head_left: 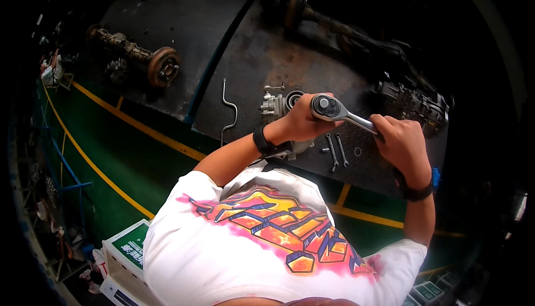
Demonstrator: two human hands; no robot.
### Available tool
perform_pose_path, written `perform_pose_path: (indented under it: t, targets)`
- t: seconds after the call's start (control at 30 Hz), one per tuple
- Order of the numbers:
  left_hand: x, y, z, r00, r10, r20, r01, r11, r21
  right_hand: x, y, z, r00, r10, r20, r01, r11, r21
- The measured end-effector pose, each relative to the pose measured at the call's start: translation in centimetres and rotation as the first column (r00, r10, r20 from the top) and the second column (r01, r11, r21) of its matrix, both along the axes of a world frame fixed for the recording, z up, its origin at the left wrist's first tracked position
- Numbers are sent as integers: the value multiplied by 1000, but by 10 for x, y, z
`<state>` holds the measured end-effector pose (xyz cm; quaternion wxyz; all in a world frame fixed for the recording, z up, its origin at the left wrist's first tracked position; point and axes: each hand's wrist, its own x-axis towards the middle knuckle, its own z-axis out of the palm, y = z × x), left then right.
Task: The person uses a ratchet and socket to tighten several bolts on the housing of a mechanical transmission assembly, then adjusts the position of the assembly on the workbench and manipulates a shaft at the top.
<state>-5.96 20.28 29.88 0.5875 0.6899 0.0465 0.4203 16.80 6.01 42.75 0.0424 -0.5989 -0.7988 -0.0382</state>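
My right hand (405, 143) is closed around the handle end of a chrome ratchet wrench (356, 120). At the wrench's round head, my left hand (301, 121) is closed, its fingers curled behind and under the head. What sits below the head is hidden by that hand. Beneath my left hand and forearm lies a silvery cast-metal housing (271, 106) with a round bearing-like opening (294, 99), partly covered. Just right of the housing, two combination wrenches (337, 153) lie side by side, with a small metal piece (326, 149) and a thin ring (358, 152) nearby.
A crank-shaped steel rod (231, 108) lies on the dark workbench (251, 55) left of the housing. A rusty axle with a drum (163, 66) rests at far left. Another axle (356, 30) spans the back, and a dark gearbox-like assembly (421, 105) stands at right.
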Motion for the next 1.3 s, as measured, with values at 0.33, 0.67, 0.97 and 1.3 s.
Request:
perform_pose_path:
  t: [0.33, 0.67, 0.97, 1.3]
  targets:
    - [-43, 34, -69, 807, 476, -349, -152, 739, 656, -2, -3, -8, 998, 30, -55, -29, 999, 26]
    - [-46, 30, -87, 821, 430, -376, -141, 791, 595, 42, 46, -10, 954, 290, 72, -296, 950, 97]
    - [-49, 18, -77, 933, 346, -100, -177, 683, 708, 26, 83, -2, 943, 312, 120, -323, 942, 91]
    - [-5, -16, -100, 999, 3, 47, -2, 1000, -22, -50, -28, 16, 993, -119, -3, 113, 949, -293]
